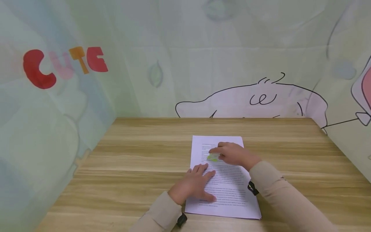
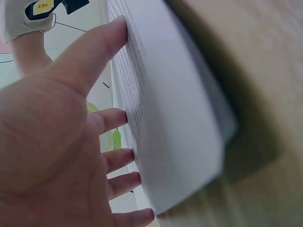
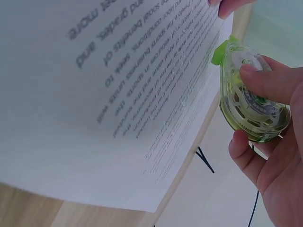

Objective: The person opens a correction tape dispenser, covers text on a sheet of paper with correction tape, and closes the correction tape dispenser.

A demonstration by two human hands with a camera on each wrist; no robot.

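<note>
A stack of printed paper [image 1: 223,209] lies on the wooden table, its top sheet covered with lines of text. My right hand [image 1: 233,154] grips a clear and green correction tape dispenser [image 3: 253,101] over the upper part of the page. Thumb and fingers pinch its round body, and its green tip [image 3: 219,53] points toward the printed lines. My left hand [image 1: 193,184] rests on the sheet's left side with fingers spread, fingertips touching the paper. In the left wrist view the stack's near corner [image 2: 189,175] shows beside the fingertips.
The wooden table [image 1: 139,167] extends around the paper on both sides. A printed cloth backdrop [image 1: 139,80] with cartoon drawings and coloured letters stands behind and to the left. Dark straps [image 1: 252,188] sit at both wrists.
</note>
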